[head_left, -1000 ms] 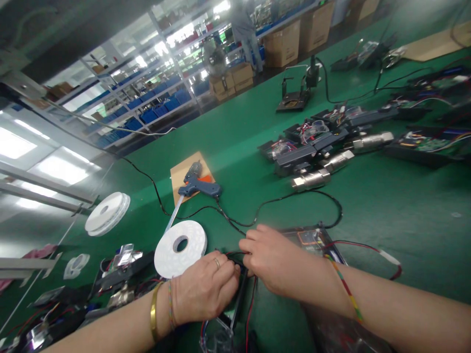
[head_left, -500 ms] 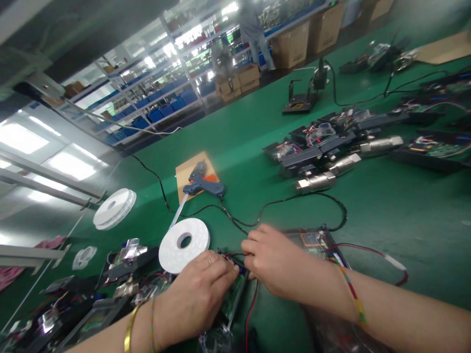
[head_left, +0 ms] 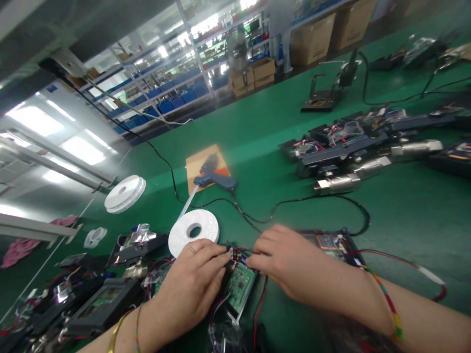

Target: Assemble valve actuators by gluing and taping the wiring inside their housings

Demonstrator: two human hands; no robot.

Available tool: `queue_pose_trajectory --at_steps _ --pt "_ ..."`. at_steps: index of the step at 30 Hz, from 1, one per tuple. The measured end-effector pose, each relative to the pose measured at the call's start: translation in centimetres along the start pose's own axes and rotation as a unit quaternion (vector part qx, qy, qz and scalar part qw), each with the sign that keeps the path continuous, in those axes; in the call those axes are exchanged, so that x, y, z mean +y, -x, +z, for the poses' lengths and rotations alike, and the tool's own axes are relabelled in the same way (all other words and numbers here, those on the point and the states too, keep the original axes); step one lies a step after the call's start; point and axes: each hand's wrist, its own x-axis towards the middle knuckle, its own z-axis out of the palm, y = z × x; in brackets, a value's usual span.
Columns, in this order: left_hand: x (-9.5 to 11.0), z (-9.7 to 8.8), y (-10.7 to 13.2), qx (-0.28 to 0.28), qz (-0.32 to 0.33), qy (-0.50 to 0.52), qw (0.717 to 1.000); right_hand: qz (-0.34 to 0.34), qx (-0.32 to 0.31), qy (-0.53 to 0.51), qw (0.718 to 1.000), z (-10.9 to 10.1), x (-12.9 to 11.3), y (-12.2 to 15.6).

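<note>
A green circuit board in a dark housing lies between my hands, with thin wires and small connectors at its far end. My left hand is closed along the board's left side, its fingertips at the connector end. From the right, my right hand is closed in a pinch over the red and black wires by the board's far right corner. Its fingertips partly hide what they grip. A red and black cable runs down beside the board. Clear plastic wrap sits at the board's near end.
A white tape roll stands just beyond my left hand. Behind it, a glue gun rests on cardboard. Housings with metal fittings line the right; more device parts crowd the left. A black cord crosses the table.
The view has shifted, so the scene sits further right. My hands have parted slightly, and more of the green circuit board shows between them.
</note>
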Motion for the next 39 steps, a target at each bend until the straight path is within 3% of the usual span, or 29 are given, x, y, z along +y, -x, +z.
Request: queue_pose_trajectory --at_steps 5,17,25,32,39 --pt "-0.4 1.5 -0.3 -0.043 0.001 -0.093 0.995 -0.013 0.015 0.012 1.000 0.3 0.2 0.0" --pt "-0.4 1.8 -0.4 -0.010 -0.018 -0.039 0.999 -0.034 0.024 0.033 0.999 0.3 0.1 -0.2" --pt "-0.2 1.9 -0.3 -0.021 -0.038 -0.014 0.999 -0.041 0.038 0.043 0.998 0.1 -0.1 -0.3" --pt "-0.3 2.1 0.1 -0.002 -0.017 -0.019 1.000 -0.041 0.036 0.042 0.998 0.0 -0.2 -0.4" --pt "-0.4 2.1 0.3 -0.024 -0.033 -0.007 0.999 -0.044 0.057 0.051 0.996 0.0 -0.2 -0.5"
